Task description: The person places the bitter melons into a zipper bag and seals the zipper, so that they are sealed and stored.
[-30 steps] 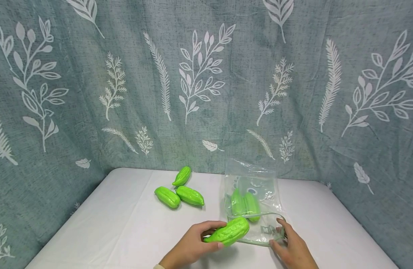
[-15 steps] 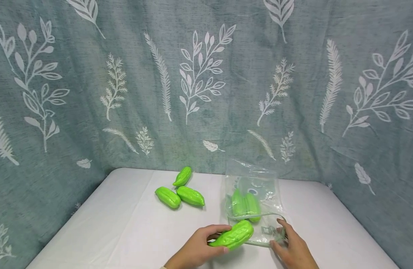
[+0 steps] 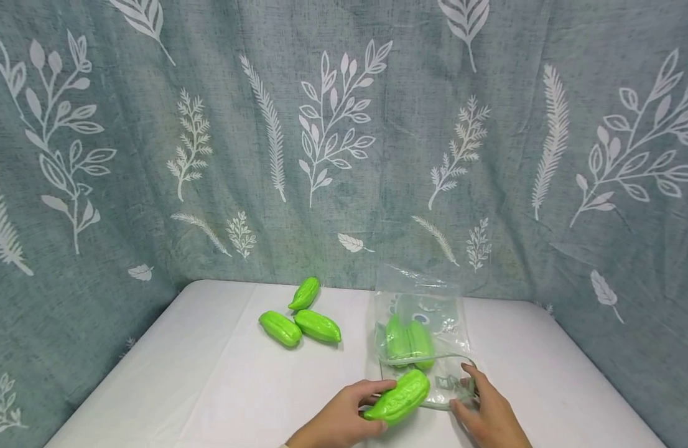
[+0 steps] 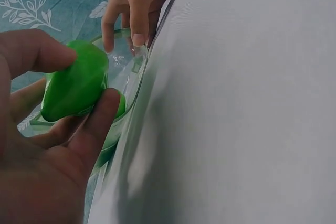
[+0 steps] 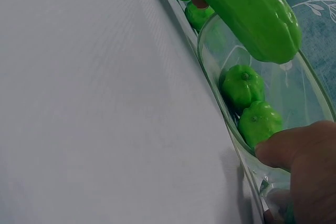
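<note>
In the head view my left hand (image 3: 349, 414) holds a bright green bitter melon (image 3: 401, 397) between thumb and fingers, its blunt end pointing right. The melon is raised over the mouth of a clear plastic zip bag (image 3: 456, 336), and the left wrist view shows the thumb and fingers gripping its sides. My right hand (image 3: 489, 407) grips the bag's edge at its right corner, and the mouth gapes in the right wrist view. Two more bitter melons (image 5: 243, 86) lie side by side inside the bag. Some right fingers are hidden behind the bag's edge.
Three loose bitter melons lie close together at the back left: one on the left (image 3: 280, 328), one on the right (image 3: 318, 326), one behind (image 3: 305, 293). A white-covered table (image 3: 209, 373) carries everything. A leaf-patterned green curtain (image 3: 400, 155) stands behind and at both sides.
My left hand has moved right and slightly toward me with the bitter melon, bringing it closer to the right hand. The right hand, the bag and the loose melons stay where they were.
</note>
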`<action>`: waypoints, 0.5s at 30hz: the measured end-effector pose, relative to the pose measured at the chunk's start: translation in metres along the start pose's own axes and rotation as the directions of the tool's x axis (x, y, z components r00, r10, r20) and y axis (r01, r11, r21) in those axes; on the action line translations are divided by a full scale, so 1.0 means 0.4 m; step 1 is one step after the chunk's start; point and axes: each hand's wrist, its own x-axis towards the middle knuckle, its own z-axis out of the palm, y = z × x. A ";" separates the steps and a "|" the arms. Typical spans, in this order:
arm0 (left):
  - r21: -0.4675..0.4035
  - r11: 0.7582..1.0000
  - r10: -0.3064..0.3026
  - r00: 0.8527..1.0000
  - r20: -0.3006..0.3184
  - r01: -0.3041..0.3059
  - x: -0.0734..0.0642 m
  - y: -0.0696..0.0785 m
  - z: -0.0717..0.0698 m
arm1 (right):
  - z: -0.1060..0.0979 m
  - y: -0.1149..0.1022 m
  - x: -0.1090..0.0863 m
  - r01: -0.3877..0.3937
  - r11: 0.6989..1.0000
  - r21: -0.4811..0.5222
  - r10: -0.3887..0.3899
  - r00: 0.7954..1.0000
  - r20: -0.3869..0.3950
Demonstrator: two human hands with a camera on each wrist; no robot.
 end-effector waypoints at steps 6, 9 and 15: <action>0.047 0.999 -0.007 1.000 -0.004 0.007 0.010 0.004 0.015 | -0.001 0.002 -0.003 -0.001 1.000 0.002 0.001 1.000 -0.002; 0.073 0.997 -0.004 1.000 -0.013 0.005 0.019 0.007 0.023 | -0.001 0.003 -0.001 0.011 1.000 -0.003 -0.011 1.000 -0.009; 0.130 0.990 0.051 0.998 -0.021 -0.048 0.036 0.012 0.041 | 0.001 0.004 0.000 0.032 0.999 -0.006 -0.032 0.999 -0.021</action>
